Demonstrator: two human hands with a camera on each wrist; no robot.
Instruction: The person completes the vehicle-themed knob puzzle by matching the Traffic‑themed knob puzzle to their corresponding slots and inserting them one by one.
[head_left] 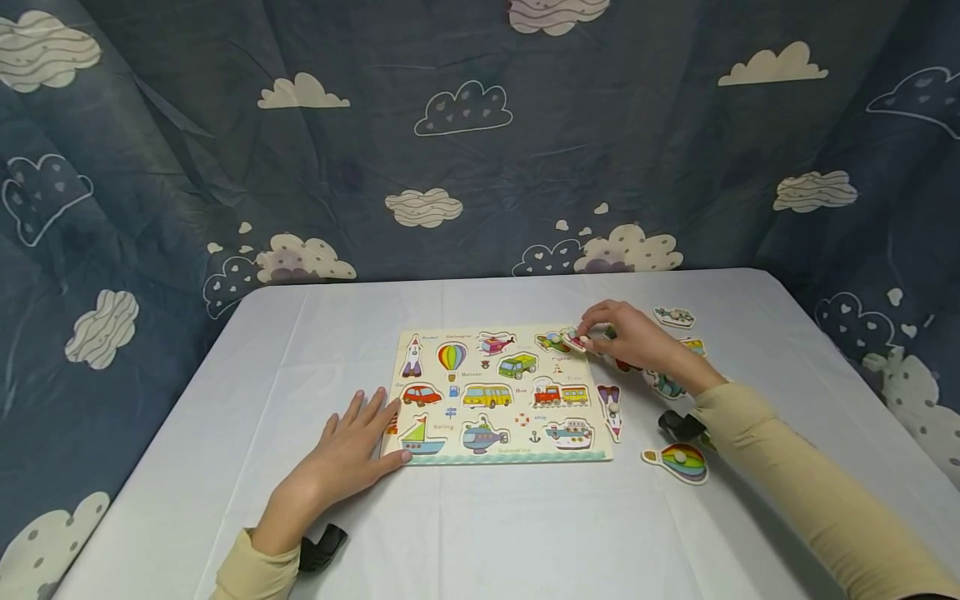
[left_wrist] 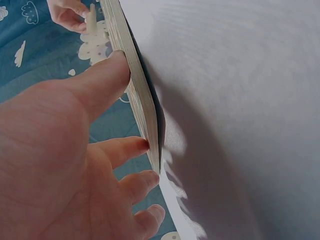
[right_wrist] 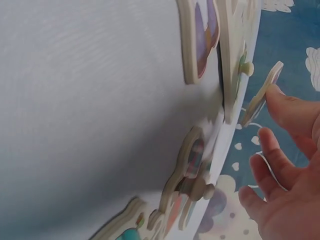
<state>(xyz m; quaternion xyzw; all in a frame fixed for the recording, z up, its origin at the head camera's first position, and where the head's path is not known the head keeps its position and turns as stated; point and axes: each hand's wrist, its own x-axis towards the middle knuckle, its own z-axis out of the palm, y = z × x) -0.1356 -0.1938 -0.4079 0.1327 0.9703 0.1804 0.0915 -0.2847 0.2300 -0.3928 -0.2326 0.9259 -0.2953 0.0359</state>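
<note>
Over the far right corner of the puzzle board [head_left: 495,457], right hand [head_left: 633,333] has a small pinkish knobbed-set piece [right_wrist: 260,99] pinched, thumb on one face; piece is tilted in the right-wrist view, its printed shape too small for me to call, and I can't tell whether the fingers are on a knob or an edge; left hand [head_left: 345,450] isn't clenched on anything, fingers extended at the board's left edge, thumb near the near-left corner.

Handling, my read: held piece looks like thin wood, so light, stiff, not fragile; painted face may be a bit slick; best hold is a knob if it has one, otherwise opposite edges; board looks flat and rigid, likely easy to slide on the white tablecloth [head_left: 525,533], so a hand at its edge should steady it.

Around it: green plane piece [head_left: 553,342] on the board just beside the held one, knob [right_wrist: 247,68] sticking up, easy to bump; rocket piece [head_left: 611,410] lies close to the board's right edge; rainbow balloon piece [head_left: 681,463] nearer the person; pale vehicle piece [head_left: 674,317] beyond the right wrist; more pieces partly hidden under that hand and forearm, which block my view there.
</note>
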